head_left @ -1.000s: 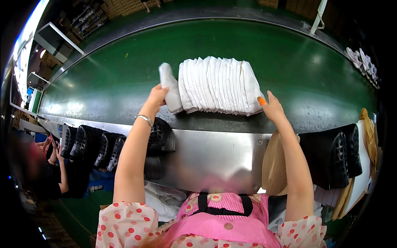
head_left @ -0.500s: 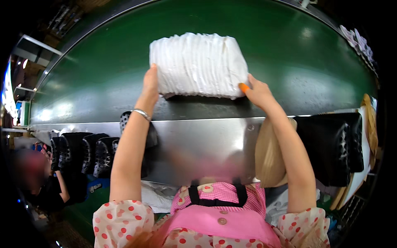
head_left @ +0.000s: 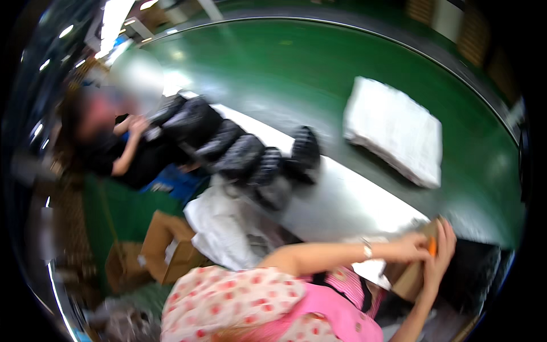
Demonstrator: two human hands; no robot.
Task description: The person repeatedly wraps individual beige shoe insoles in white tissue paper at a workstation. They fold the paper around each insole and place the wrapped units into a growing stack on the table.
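So both hands are bunched at the brown paper [head_left: 407, 280] by the metal ledge [head_left: 347, 199], left hand [head_left: 411, 247] and right hand [head_left: 442, 246] touching. Too blurry, can't tell if either's actually pinching it. White stack [head_left: 394, 131] sits untouched on the green table [head_left: 273, 62].

I work at a broad green surface [head_left: 273, 68], glossy and curving away from me, with a bare metal ledge [head_left: 347, 196] running along its near side. On the green lies a pale white stack [head_left: 393, 131], set apart from the ledge with a strip of bare surface between. Toward my left, the ledge carries a row of bumpy black pieces [head_left: 194, 122], crowded side by side. At its right end is a brown cardboard piece [head_left: 407, 279]; blur keeps me from telling whether it rests fully on the metal.
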